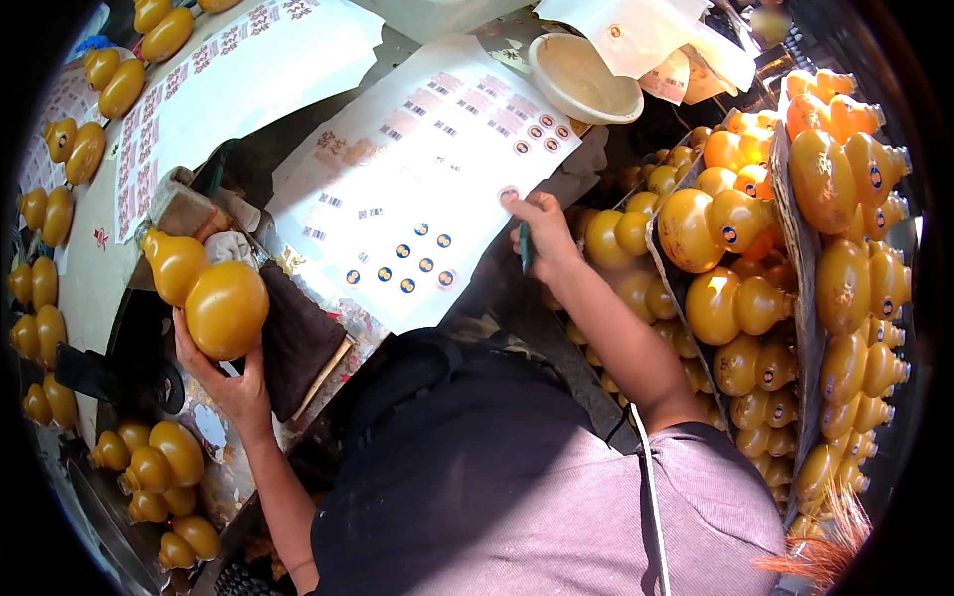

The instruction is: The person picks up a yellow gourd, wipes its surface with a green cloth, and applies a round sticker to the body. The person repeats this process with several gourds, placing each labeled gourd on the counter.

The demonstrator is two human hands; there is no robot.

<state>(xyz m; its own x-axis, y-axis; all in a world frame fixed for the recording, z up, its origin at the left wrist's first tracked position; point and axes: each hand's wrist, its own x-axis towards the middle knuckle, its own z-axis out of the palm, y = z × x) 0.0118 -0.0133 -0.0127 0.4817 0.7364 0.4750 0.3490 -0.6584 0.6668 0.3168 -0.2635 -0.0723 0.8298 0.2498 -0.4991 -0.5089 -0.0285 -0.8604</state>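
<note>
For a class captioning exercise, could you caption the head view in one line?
Left hand cradling a yellow gourd-shaped bottle, right hand at a sticker sheet.

L hand (237, 389) holds amber gourd-shaped bottle (228, 313) at left. R hand (549, 236), w/ green item (525, 250) in grip, fingertips at white sheet's (417, 204) right edge. Other btls (714, 308) stacked at right, cardboard (808, 288) btwn; cream bowl (586, 77) at sheet's far end.

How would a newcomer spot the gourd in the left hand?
Start at the large white sticker sheet in the middle of the view. Left of its lower half, past the dark brown cloth, find the person's left hand. The glossy amber gourd there, smaller bulb toward upper left, is the only gourd with a hand on it.
</note>
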